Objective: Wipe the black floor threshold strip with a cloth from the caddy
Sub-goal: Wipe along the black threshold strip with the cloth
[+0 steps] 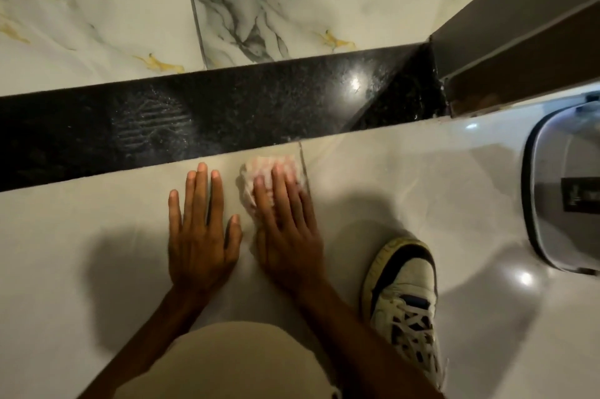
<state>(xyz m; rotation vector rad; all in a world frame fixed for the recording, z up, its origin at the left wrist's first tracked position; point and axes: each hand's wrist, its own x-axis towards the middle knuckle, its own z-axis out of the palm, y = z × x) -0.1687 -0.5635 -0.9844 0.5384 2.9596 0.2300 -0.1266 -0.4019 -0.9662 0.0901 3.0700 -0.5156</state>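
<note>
The black floor threshold strip [243, 113] runs across the view from left to right, with a dusty shoe print on its left half. Just in front of it, on the pale tile, lies a crumpled pinkish-white cloth [259, 171]. My right hand [287, 229] presses flat on the cloth, fingers spread over it. My left hand [201, 233] rests flat on the bare tile beside it, fingers apart and holding nothing. Both hands sit a little short of the strip.
A grey door frame [506, 25] meets the strip at the right end. A grey plastic bin or caddy [552, 191] stands on the tile at the far right. My white and black sneaker [402, 288] and bent knee [240, 363] are below the hands. Marbled tiles [130, 9] lie beyond the strip.
</note>
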